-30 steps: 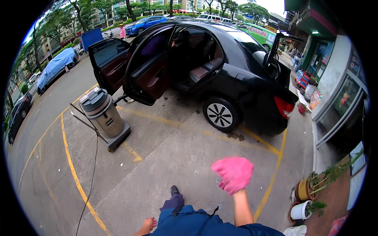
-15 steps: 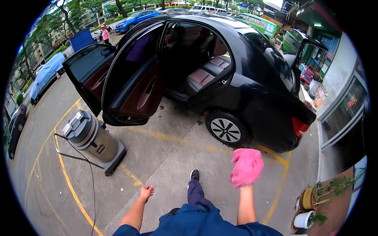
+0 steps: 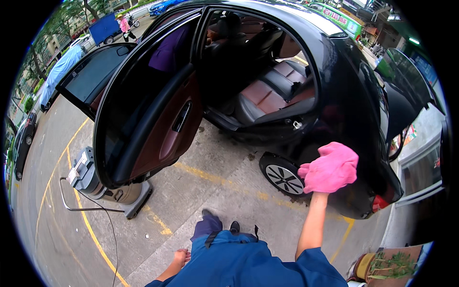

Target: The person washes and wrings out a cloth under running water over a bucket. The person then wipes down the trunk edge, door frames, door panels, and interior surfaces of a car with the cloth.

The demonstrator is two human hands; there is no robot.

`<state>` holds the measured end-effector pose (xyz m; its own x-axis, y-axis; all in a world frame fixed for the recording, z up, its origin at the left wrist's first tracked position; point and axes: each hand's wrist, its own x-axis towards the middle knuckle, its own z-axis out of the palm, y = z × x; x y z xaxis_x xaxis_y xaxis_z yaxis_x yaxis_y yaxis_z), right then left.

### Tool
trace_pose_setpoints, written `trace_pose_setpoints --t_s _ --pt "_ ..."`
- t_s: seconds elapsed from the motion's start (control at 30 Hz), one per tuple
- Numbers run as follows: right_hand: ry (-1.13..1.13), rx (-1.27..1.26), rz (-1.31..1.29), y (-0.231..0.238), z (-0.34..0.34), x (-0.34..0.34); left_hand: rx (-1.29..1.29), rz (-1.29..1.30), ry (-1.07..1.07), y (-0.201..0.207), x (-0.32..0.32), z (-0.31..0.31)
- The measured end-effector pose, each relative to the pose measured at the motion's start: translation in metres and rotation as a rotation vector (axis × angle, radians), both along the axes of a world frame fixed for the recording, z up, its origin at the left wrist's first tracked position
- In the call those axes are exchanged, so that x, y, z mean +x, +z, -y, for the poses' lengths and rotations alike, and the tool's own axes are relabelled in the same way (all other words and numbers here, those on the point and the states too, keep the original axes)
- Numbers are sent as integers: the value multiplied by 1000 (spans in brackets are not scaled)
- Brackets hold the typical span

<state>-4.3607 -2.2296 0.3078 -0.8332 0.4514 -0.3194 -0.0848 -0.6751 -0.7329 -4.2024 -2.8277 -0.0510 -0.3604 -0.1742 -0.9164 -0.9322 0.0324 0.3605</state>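
A crumpled pink cloth point(image 3: 330, 167) is draped over my right hand point(image 3: 320, 197), which grips it from beneath; the fingers are hidden by the fabric. This hand is raised in front of the black car's point(image 3: 344, 112) rear side, near the back wheel point(image 3: 283, 178); whether the cloth touches the bodywork I cannot tell. Low at my side hangs my left hand point(image 3: 181, 257), its fingers loosely curled, with nothing visible in them. The car's rear door point(image 3: 165, 138) stands wide open, showing a brown and grey back seat point(image 3: 267, 93).
A grey and beige vacuum cleaner point(image 3: 103, 184) stands behind the open rear door, its black cable trailing on the ground. The front door point(image 3: 95, 79) is open too. Potted plants point(image 3: 382, 265) stand at the lower right. Someone in pink point(image 3: 125, 26) is far off at the left.
I have come closer to the car's rear side. My right hand with the cloth has moved up and right, towards the bodywork. My left hand has dropped lower.
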Motion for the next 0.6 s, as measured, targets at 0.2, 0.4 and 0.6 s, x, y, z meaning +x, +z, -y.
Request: trace_pose_setpoints --t_s 0.2,0.4,0.6 --pt "-536 519 -349 16 -30 -146 114 3 79 -42 -135 -11" --pt "-494 864 -138 83 -49 -278 107 -58 56 -32 -281 -42" --pt "-248 1181 83 134 -35 -416 179 -190 166 -28 -362 -62"
